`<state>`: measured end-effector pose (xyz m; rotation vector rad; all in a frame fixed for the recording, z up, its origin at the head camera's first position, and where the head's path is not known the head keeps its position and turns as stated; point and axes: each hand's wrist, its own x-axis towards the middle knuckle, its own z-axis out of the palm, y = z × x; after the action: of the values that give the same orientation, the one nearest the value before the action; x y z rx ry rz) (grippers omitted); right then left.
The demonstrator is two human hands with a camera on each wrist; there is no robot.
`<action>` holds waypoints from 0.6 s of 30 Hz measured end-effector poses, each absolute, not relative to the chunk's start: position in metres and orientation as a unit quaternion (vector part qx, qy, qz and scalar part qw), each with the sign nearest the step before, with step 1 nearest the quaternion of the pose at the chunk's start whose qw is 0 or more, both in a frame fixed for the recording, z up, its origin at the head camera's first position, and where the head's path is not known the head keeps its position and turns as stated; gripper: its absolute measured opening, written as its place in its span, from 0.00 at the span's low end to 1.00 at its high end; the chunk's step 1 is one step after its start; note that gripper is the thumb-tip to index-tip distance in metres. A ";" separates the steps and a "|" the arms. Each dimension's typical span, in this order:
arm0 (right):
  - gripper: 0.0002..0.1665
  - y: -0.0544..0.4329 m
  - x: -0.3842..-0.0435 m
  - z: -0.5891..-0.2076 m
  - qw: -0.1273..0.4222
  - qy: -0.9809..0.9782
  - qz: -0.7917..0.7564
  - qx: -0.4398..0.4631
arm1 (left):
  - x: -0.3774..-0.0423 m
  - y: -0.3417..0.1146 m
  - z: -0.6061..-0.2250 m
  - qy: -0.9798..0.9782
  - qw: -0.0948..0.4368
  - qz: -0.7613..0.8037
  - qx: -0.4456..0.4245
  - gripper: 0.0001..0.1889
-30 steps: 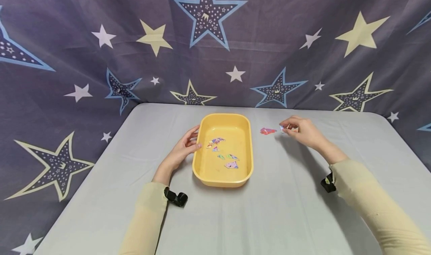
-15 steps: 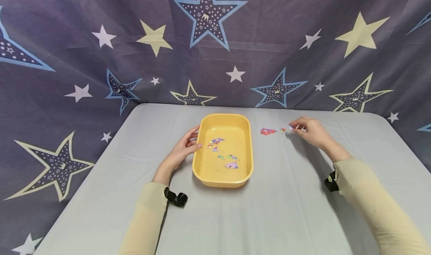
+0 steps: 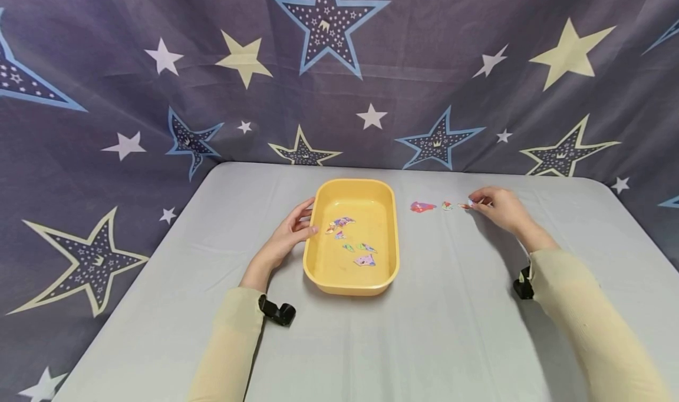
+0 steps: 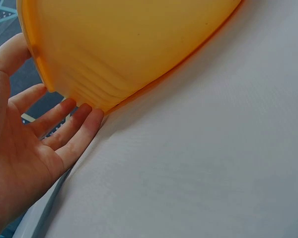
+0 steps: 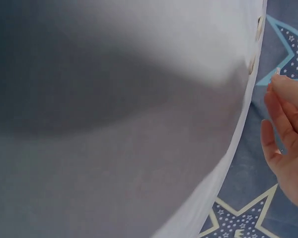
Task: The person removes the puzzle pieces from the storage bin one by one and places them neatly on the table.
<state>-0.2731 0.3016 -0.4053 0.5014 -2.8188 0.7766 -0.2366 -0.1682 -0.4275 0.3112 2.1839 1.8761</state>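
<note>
A yellow rectangular plastic tray (image 3: 352,284) sits on the table. My left hand (image 3: 286,236) holds its left side, thumb at the rim and fingers against the outer wall; the left wrist view shows those fingertips (image 4: 97,115) on the wall. Inside lie several small printed flat pieces, among them a pink one (image 3: 365,260). Right of the tray, a red and purple piece (image 3: 422,207), a small green and red piece (image 3: 447,206) and a reddish piece (image 3: 464,206) form a row. At its right end my right hand (image 3: 498,206) pinches a small printed piece (image 3: 471,202) between thumb and forefinger.
A grey-white cloth (image 3: 451,331) covers the table. Behind it and on the left hangs a dark curtain (image 3: 403,54) printed with stars. Each wrist wears a black camera strap, such as the left one (image 3: 277,311).
My right hand has moved right along the row. The small green and red piece and the reddish piece now lie uncovered on the cloth. My left hand and the tray have stayed put.
</note>
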 end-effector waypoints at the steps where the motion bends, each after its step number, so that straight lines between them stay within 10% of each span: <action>1: 0.12 0.303 -0.273 -0.406 0.083 -0.948 0.259 0.165 | -0.236 -0.168 -0.427 0.748 0.122 0.643 0.106 0.36; 18: 0.12 0.312 -0.278 -0.410 0.031 -0.968 0.222 0.113 | -0.234 -0.167 -0.426 0.751 0.113 0.642 0.109 0.36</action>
<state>-0.2777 0.3116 -0.4101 0.3487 -2.9827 0.6852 -0.2343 -0.1674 -0.4263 0.3205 2.2025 1.8831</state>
